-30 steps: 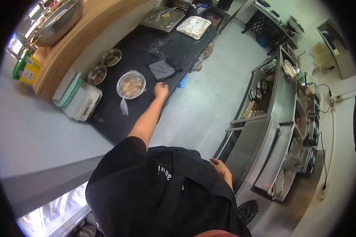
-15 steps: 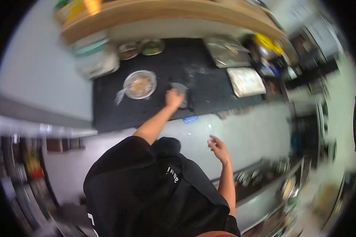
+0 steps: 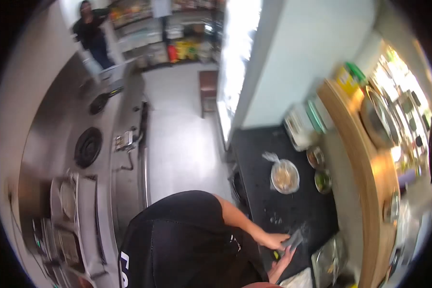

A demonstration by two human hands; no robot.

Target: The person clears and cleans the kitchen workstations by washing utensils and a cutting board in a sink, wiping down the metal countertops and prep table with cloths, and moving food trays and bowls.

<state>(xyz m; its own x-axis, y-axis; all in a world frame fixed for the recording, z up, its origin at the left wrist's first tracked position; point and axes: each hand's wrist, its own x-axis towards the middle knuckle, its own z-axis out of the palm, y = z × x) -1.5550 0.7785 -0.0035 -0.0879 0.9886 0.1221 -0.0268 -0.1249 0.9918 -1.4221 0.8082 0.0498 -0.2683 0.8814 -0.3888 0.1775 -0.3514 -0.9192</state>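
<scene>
Over the black counter, my left hand is closed on a grey cloth. My right hand is just below it, fingers stretched out and apart, their tips touching the cloth's lower edge. A small yellow-green thing shows between the two hands; what it is cannot be made out. Farther up the counter is a plastic-covered bowl of pale food. Two small bowls, one with brownish contents and one with green contents, stand beside it by the wall.
A white-covered tray and a metal tray lie near my right hand. Lidded containers stand at the counter's far end, beside a wooden shelf. Stove equipment is on the left. Another person stands at the upper left.
The view has swung round towards the aisle and stove. The grey cloth is now lifted in my left hand, and my right hand has come from over the floor to the cloth.
</scene>
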